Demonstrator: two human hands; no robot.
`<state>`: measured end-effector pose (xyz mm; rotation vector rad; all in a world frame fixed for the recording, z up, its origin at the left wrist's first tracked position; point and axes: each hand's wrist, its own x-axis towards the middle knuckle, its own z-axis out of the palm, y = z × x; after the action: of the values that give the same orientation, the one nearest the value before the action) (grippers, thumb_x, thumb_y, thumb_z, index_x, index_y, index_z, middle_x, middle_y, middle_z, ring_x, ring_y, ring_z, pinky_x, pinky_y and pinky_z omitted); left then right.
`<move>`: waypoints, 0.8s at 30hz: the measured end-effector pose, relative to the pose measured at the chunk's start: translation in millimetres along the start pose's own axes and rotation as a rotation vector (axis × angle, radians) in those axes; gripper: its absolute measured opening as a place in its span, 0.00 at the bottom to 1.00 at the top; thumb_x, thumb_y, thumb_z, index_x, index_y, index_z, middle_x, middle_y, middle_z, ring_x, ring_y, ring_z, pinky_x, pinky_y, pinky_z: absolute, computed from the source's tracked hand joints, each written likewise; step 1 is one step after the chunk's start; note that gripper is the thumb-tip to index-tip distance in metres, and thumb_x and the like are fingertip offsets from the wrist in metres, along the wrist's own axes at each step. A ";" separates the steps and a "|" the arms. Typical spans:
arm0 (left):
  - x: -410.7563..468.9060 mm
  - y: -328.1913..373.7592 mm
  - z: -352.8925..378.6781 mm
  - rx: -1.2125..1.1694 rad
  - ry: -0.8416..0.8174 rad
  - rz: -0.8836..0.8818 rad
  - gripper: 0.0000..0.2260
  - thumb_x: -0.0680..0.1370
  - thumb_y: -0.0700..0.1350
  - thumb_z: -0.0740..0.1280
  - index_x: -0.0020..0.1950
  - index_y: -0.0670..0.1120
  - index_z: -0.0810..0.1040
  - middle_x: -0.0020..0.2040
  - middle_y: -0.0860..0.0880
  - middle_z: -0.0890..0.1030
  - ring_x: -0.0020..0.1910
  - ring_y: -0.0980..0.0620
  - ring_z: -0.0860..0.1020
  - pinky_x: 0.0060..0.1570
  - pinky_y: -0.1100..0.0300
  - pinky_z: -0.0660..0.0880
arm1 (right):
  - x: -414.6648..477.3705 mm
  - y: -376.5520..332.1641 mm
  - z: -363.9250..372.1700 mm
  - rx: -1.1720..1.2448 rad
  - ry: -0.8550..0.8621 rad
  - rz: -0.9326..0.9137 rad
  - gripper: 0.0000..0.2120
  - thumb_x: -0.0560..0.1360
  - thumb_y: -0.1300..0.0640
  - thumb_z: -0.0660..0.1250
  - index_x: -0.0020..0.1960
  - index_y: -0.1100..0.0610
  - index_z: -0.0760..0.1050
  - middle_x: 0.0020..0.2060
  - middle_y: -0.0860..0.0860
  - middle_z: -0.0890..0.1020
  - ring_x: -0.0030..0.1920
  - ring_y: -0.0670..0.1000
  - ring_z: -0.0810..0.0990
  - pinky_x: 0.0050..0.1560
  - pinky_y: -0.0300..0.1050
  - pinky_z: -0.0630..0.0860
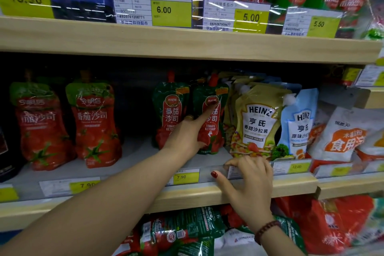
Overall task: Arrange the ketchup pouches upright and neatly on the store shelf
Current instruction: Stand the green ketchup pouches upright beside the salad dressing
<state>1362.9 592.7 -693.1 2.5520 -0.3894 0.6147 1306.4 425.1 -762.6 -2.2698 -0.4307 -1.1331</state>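
Standing upright mid-shelf: two green ketchup pouches (170, 110). Left hand (185, 137) forefinger presses one, gripping nothing; right hand (249, 183) spread on shelf edge (187, 195). Lower pouches (187, 228) seemingly flat, unsorted.

Green-and-red ketchup pouches (209, 116), yellow price tags (186, 176)

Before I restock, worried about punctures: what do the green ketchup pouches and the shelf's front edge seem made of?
Green ketchup pouches: likely flexible plastic film, glossy; creases, glare streaks. Shelf's front edge: wood or wood-look laminate, matte; pale, no glare.
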 end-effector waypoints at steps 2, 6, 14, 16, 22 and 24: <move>-0.7 0.8 -0.9 -0.012 -0.013 -0.001 0.48 0.70 0.40 0.73 0.71 0.70 0.43 0.60 0.43 0.72 0.56 0.44 0.76 0.53 0.55 0.74 | -0.3 -0.4 -0.5 0.002 0.003 -0.001 0.16 0.69 0.37 0.63 0.39 0.50 0.74 0.35 0.43 0.76 0.40 0.48 0.72 0.53 0.40 0.59; -5.2 0.4 -6.7 -0.043 -0.040 0.005 0.45 0.71 0.41 0.73 0.72 0.68 0.46 0.61 0.43 0.72 0.58 0.45 0.75 0.58 0.55 0.73 | -0.1 -1.2 -2.1 0.009 -0.003 -0.003 0.16 0.69 0.37 0.63 0.39 0.49 0.74 0.35 0.43 0.75 0.40 0.48 0.71 0.53 0.40 0.59; -43.0 -7.2 -37.0 -0.257 0.016 -0.043 0.23 0.71 0.43 0.72 0.65 0.53 0.73 0.55 0.48 0.78 0.49 0.56 0.77 0.47 0.70 0.74 | 1.4 -1.0 -3.7 0.012 -0.042 0.014 0.16 0.68 0.36 0.62 0.38 0.48 0.72 0.34 0.42 0.73 0.41 0.47 0.69 0.52 0.43 0.61; -57.1 -9.3 -40.8 -0.251 0.042 -0.083 0.14 0.72 0.44 0.72 0.58 0.51 0.79 0.48 0.51 0.81 0.43 0.61 0.78 0.43 0.72 0.74 | 2.2 -2.5 -4.7 0.002 -0.052 0.023 0.16 0.68 0.36 0.63 0.38 0.49 0.72 0.34 0.43 0.74 0.41 0.47 0.68 0.52 0.44 0.61; -101.1 -7.4 -43.4 -0.176 0.281 -0.054 0.08 0.72 0.45 0.72 0.50 0.48 0.82 0.43 0.58 0.80 0.45 0.60 0.78 0.49 0.65 0.74 | 7.3 -10.4 -14.5 0.050 -0.152 0.106 0.13 0.66 0.43 0.72 0.43 0.51 0.78 0.41 0.49 0.80 0.48 0.53 0.71 0.52 0.45 0.60; -112.8 -6.6 -42.9 -0.155 0.359 -0.060 0.07 0.72 0.44 0.72 0.49 0.47 0.83 0.44 0.56 0.81 0.47 0.57 0.78 0.51 0.61 0.74 | 3.7 -18.9 -20.1 0.127 -0.161 0.108 0.14 0.67 0.46 0.72 0.48 0.52 0.78 0.45 0.48 0.79 0.51 0.52 0.72 0.53 0.46 0.64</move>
<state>1253.6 638.1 -717.1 2.2396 -0.2237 0.9592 1286.4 428.0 -743.5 -2.2515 -0.4251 -0.8486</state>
